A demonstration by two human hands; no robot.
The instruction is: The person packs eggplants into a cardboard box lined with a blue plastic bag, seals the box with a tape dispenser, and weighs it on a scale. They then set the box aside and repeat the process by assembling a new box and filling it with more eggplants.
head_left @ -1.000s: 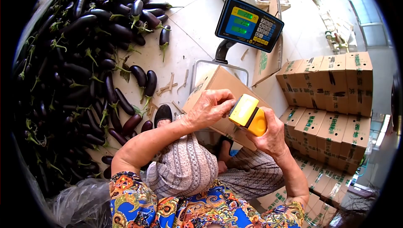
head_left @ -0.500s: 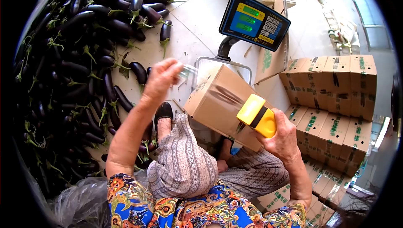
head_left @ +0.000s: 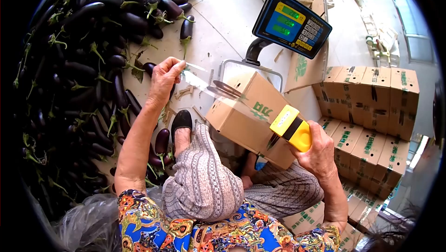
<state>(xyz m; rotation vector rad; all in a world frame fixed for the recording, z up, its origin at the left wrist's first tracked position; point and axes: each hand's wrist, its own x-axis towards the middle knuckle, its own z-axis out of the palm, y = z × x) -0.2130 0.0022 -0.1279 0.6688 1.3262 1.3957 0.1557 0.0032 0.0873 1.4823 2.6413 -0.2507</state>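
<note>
A cardboard box [head_left: 231,118] printed with green characters leans at a tilt between the knees and the scale [head_left: 251,61]. My left hand [head_left: 166,82] is closed in a pinch on the end of a strip of clear packing tape [head_left: 197,81], which stretches up off the box's left side. In my right hand [head_left: 319,149], fingers wrapped round it, is a yellow tape dispenser [head_left: 291,128] with a black band, against the box's right part. The tape's path under the dispenser is hidden.
A large heap of eggplants [head_left: 69,89] covers the floor on the left. Beyond the box is the scale's lit display [head_left: 292,24]. Taped cartons [head_left: 367,94] are stacked on the right. Grey plastic sheeting [head_left: 97,222] lies at the lower left.
My left hand has drawn left and slightly down with the tape end, and more of the strip now shows. My right hand and the dispenser have shifted slightly right.
</note>
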